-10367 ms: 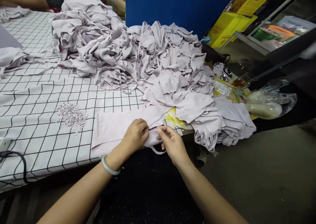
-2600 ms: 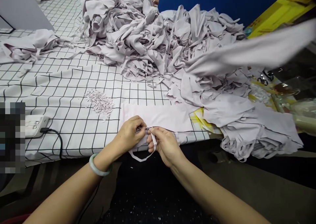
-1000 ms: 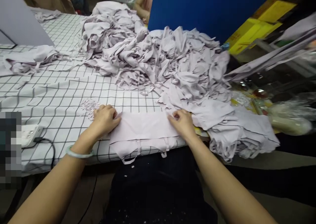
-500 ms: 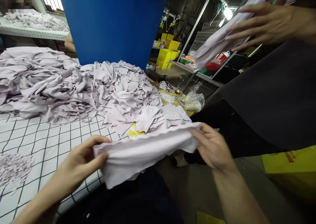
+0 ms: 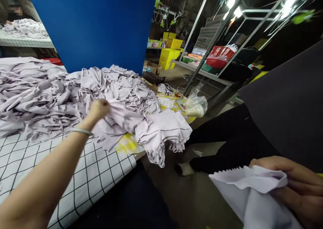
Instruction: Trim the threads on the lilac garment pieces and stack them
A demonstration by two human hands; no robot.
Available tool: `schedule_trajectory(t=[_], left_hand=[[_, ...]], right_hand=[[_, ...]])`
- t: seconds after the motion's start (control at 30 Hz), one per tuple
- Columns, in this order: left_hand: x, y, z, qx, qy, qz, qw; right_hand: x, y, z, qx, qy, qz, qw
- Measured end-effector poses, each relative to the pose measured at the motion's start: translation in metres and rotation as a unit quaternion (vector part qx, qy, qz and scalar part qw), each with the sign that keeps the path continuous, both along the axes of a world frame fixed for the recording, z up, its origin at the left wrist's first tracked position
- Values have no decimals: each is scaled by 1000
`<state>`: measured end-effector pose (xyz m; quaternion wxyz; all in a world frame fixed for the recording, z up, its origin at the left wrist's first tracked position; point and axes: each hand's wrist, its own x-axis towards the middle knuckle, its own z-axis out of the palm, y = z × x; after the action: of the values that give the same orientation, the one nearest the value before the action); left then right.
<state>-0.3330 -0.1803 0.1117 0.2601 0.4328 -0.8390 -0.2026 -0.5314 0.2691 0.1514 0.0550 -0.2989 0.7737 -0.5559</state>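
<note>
My left hand (image 5: 98,109), a pale bracelet on its wrist, is closed on a pale lilac fabric piece (image 5: 126,118) at the near edge of the big heap. That piece stretches from the fist toward a flat stack of cut pieces (image 5: 164,126), whose ends hang over the table corner. At the lower right, my right hand (image 5: 290,185) grips another pale fabric piece (image 5: 254,195) with a zigzag-cut edge, partly outside the view. The fingers of the left hand are blurred.
A large fabric heap (image 5: 50,98) covers the back of the checked table (image 5: 101,175), before a blue panel (image 5: 96,27). A glass (image 5: 179,92) and plastic bag (image 5: 196,103) lie beyond the stack. A person in dark clothing (image 5: 285,104) stands at right, before a metal shelf (image 5: 202,72).
My left hand has let go of the piece held between both hands and moved up to the heap. My right hand has swung right and down. The other person's hand has left view.
</note>
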Motion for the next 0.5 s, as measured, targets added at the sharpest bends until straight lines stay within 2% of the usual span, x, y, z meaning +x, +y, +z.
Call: schedule_trajectory(t=[0.07,0.1,0.13,0.17,0.2,0.23,0.27,0.3,0.33,0.4,0.5], left_hand=[[25,1,18,-63,25,73,995],[30,14,24,-100,45,74,991],[29,34,28,-126,89,3,988],[24,60,29,-120,126,-131,976],[16,88,29,-77,124,-276,950],[7,117,26,-30,99,-398,911],[-2,142,22,14,66,-490,869],[-10,162,18,59,34,-547,834],[-15,175,12,106,6,-574,812],[-16,183,-1,186,-34,-588,786],[-5,164,-17,285,-44,-578,764]], right_hand=[[5,-13,-1,16,-35,15,999],[12,-22,1,29,-71,25,997],[19,-32,4,42,-112,39,992],[27,-43,7,59,-146,62,986],[35,-54,11,75,-168,99,978],[40,-63,14,87,-173,146,970],[44,-71,17,92,-164,198,962],[46,-76,19,94,-148,243,954],[46,-80,21,93,-132,270,949],[42,-81,20,84,-121,269,952],[26,-77,15,52,-138,191,970]])
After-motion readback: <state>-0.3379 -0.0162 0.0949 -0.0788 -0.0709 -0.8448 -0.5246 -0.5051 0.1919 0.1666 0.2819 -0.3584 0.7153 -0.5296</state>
